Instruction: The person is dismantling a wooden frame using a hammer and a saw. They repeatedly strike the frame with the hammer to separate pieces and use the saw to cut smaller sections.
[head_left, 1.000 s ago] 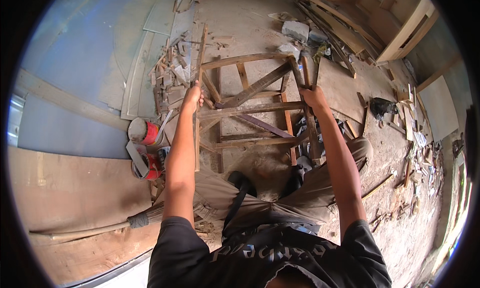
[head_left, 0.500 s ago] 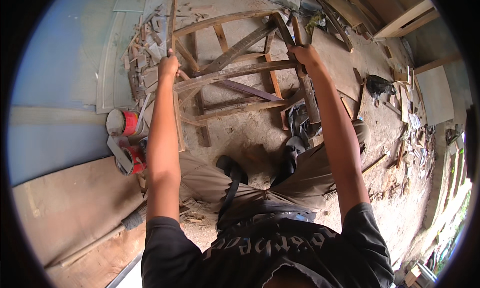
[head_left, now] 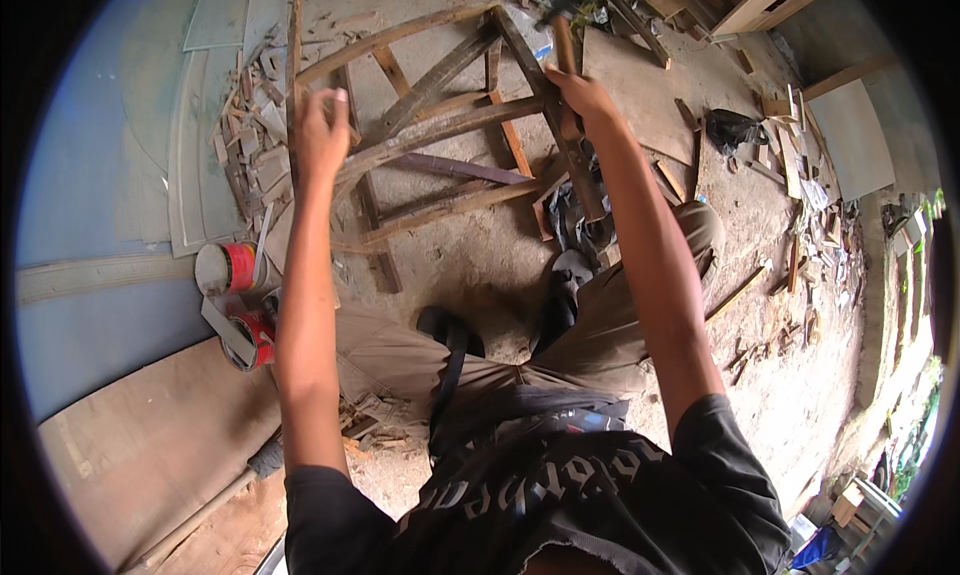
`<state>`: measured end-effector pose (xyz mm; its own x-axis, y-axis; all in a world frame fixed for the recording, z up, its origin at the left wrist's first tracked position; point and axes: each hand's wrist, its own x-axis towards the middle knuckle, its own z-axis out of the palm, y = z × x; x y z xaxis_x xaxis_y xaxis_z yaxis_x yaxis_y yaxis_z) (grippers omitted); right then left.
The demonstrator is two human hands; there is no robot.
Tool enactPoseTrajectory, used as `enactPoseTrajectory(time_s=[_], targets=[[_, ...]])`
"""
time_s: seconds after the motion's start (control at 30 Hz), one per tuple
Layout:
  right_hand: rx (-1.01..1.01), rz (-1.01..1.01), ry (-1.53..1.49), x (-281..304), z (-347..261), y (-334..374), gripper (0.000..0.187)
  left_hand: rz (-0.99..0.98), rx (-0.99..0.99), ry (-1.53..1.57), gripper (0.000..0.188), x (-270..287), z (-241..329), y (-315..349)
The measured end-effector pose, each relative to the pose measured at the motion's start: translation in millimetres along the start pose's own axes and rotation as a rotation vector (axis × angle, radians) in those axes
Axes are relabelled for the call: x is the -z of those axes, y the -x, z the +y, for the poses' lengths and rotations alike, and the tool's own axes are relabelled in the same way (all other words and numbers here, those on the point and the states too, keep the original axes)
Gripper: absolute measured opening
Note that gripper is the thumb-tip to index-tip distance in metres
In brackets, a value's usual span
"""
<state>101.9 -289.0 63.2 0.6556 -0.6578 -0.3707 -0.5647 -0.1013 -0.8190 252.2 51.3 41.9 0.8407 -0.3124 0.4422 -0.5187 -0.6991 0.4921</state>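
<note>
A wooden frame [head_left: 440,135] of dark bars, with a diagonal brace, stands on the floor in front of me. My left hand [head_left: 322,140] is beside its left upright, fingers apart and slightly blurred, with nothing visible in them. At the frame's right side, my right hand [head_left: 583,97] is closed round the wooden handle of a hammer [head_left: 564,47]. The hammer's dark head points away from me, and part of the handle is hidden by my fingers. My right hand is close to the slanting right bar; whether it touches it I cannot tell.
Two red paint cans [head_left: 238,267] sit at my left by a blue wall panel [head_left: 110,145]. Broken wood and tile scraps [head_left: 262,165] lie beyond them. On the right are a black plastic bag [head_left: 735,130], a pale board [head_left: 850,135] and scattered offcuts.
My left hand has let go of the frame's left upright and its fingers have spread. The view has shifted, so the frame appears further left. The hammer stays in my right hand.
</note>
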Motion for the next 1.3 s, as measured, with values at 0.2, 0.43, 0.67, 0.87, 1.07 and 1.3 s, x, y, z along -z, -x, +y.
enactPoseTrajectory(time_s=[0.2,0.43,0.67,0.87,1.07,1.3], targets=[[-0.158,0.022,-0.739,55.2,127.3,-32.1,0.024,-0.392,0.198,-0.11,0.055,-3.1,48.7,15.6],[-0.288,0.526,0.273,57.7,267.9,-9.0,0.046,-0.339,0.204,-0.122,0.051,-5.8,48.3,19.6],[0.142,0.647,0.832,2.9,318.2,22.1,0.021,-0.349,0.205,-0.11,0.048,-4.2,45.8,16.6],[-0.014,0.054,0.715,-35.5,363.5,0.7,0.018,-0.347,0.238,-0.103,0.046,-8.5,51.7,16.1],[-0.084,0.135,0.612,-54.1,335.2,12.0,0.021,-0.312,0.254,-0.158,0.043,-1.9,40.8,19.8],[-0.163,0.12,0.624,-35.8,329.9,17.6,0.027,-0.27,0.059,0.019,0.067,-7.9,43.7,24.9]])
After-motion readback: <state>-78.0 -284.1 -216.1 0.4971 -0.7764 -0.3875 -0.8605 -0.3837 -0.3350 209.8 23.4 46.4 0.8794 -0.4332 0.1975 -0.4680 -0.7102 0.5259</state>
